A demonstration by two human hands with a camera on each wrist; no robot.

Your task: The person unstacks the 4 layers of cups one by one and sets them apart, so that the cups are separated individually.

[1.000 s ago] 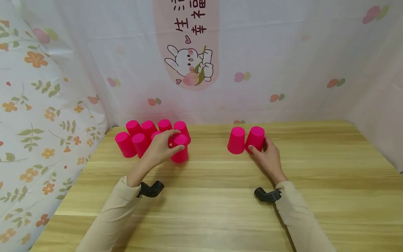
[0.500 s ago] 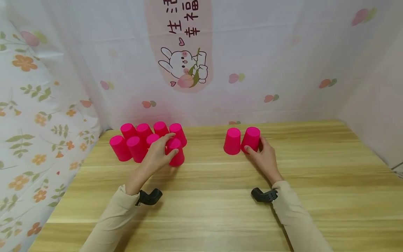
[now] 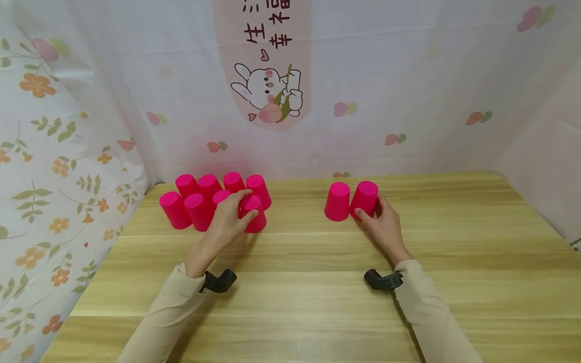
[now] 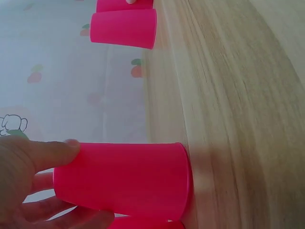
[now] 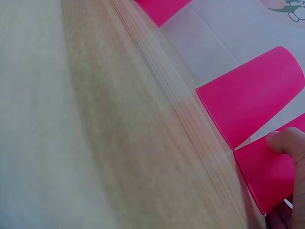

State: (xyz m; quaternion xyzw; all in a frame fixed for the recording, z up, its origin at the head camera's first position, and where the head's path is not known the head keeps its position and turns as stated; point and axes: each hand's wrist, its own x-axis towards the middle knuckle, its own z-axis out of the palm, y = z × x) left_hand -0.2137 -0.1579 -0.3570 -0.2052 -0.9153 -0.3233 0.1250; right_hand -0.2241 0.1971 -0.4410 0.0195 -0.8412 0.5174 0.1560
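Note:
My left hand (image 3: 227, 220) grips an upside-down pink cup (image 3: 255, 217) at the front right corner of a left-hand cluster. In the left wrist view, thumb and fingers wrap the narrow end of this cup (image 4: 124, 176), and its wide rim is right at the tabletop. On the right, my right hand (image 3: 385, 224) grips another upside-down pink cup (image 3: 365, 198) low on its side, thumb in front. Just left of it stands a second pink cup (image 3: 337, 201); the right wrist view has the rims of that cup (image 5: 252, 95) and the gripped cup (image 5: 267, 167) meeting.
Several more upside-down pink cups (image 3: 175, 210) stand in two rows at the back left of the wooden table (image 3: 299, 302). A white printed cloth (image 3: 408, 75) hangs behind, and a floral cloth (image 3: 54, 201) hangs at the left.
The head view has shifted slightly. Both hands keep their grip on the same cups, and the cups stand in nearly the same places.

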